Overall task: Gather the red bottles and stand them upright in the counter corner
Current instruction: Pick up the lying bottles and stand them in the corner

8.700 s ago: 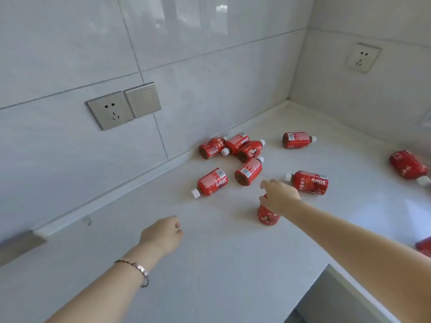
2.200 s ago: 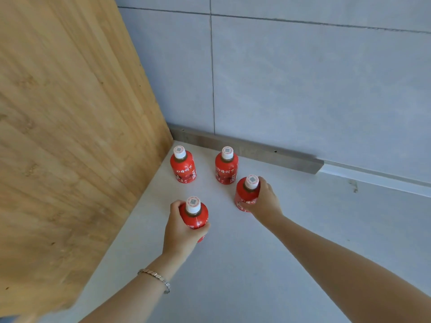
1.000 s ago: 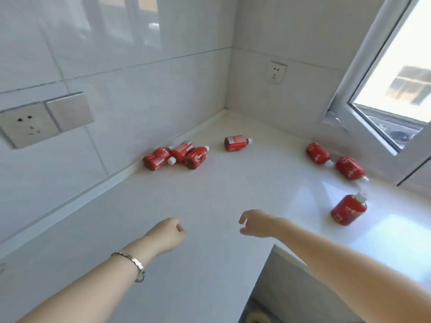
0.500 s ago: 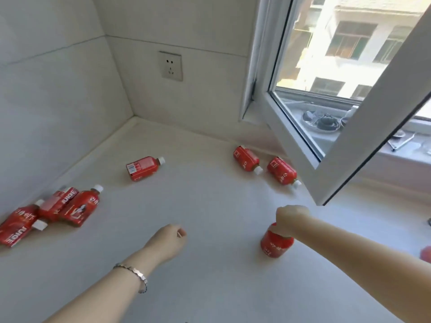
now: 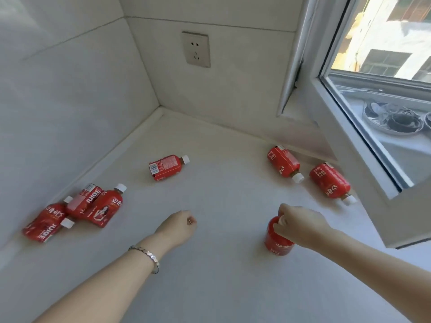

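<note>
The right hand (image 5: 300,226) is gripping the top of an upright bottle (image 5: 277,241) standing on the worktop (image 5: 221,276). The left hand (image 5: 177,229) is hovering with fingers curled, empty. Six bottles are lying around: three by the left wall, one midway, two under the window.

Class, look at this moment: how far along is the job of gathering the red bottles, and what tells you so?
Done: nothing shows here; no bottle stands in the visible corner. In hand: the right hand has its grip on top of one upright bottle. The left hand is loosely closed and holds nothing. Left: six bottles lie on their sides, three in a cluster by the left wall, one alone and two under the window.
</note>
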A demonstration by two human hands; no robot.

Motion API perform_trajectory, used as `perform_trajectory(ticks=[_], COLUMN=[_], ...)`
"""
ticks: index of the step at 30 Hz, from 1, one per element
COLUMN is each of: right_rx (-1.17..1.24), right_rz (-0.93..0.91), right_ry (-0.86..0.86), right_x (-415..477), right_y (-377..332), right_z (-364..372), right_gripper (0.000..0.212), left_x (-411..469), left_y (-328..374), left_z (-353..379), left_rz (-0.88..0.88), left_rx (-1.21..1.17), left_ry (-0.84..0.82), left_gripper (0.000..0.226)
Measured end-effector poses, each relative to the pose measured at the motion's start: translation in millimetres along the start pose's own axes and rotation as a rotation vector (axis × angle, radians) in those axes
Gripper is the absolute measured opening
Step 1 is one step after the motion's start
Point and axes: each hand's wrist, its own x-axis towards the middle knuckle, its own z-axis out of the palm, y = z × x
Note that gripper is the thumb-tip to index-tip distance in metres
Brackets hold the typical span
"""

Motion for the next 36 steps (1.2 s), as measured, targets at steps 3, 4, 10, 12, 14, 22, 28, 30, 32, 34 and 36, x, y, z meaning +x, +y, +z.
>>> perform_trajectory(ticks=[3,4,10,12,14,22,28,30,32,34,36], right_rx=[0.016,0.012,0.030,0.036,0.047,0.026,-0.068,-0.089,-0.125,-0.137,-0.143], right_rz=[-0.091,-0.119,-0.206,-0.220,-0.229,-0.257,-0.394,-0.452,-0.518,-0.573,-0.626], right_ry=[0.035,0.057,0.142,0.155,0.166,0.177,0.154,0.163,0.171,0.176,0.170], right_x=[27.9,37.9,107.7,128.0,145.3,165.8,111.6,86.5,61.2,37.1,15.7], right_y=[-38.7,-51.1,-113.7,-128.1,-137.7,-144.1,-136.1,-137.5,-142.1,-149.1,-159.1], right_z=[-21.4,-28.1,-53.9,-57.0,-57.9,-46.1,-43.7,-45.0,-42.0,-32.3,-19.3], right_gripper=[0.034,0.036,0.036,0.036,0.036,0.032,0.034,0.033,0.032,0.031,0.030], left_x=[25.2,37.0,132.0,165.0,192.7,198.6,73.8,28.9,-13.5,-52.4,-85.3], left_y=[-13.7,-17.4,-24.7,-26.9,-32.4,-55.9,-66.6,-72.2,-79.3,-86.6,-96.1], left_z=[-28.7,-38.8,-90.8,-97.6,-97.7,-74.6,-50.7,-44.4,-34.9,-24.0,-13.6], left_rz=[-0.044,-0.057,0.032,0.048,0.025,0.013,-0.084,-0.103,-0.122,-0.153,-0.177], left_rx=[0.053,0.063,0.257,0.247,0.239,0.201,-0.413,-0.487,-0.558,-0.633,-0.683], left_ry=[0.058,0.079,0.306,0.317,0.274,0.382,0.419,0.443,0.487,0.562,0.633], left_gripper=[0.025,0.026,0.058,0.064,0.070,0.065,0.063,0.064,0.064,0.065,0.065])
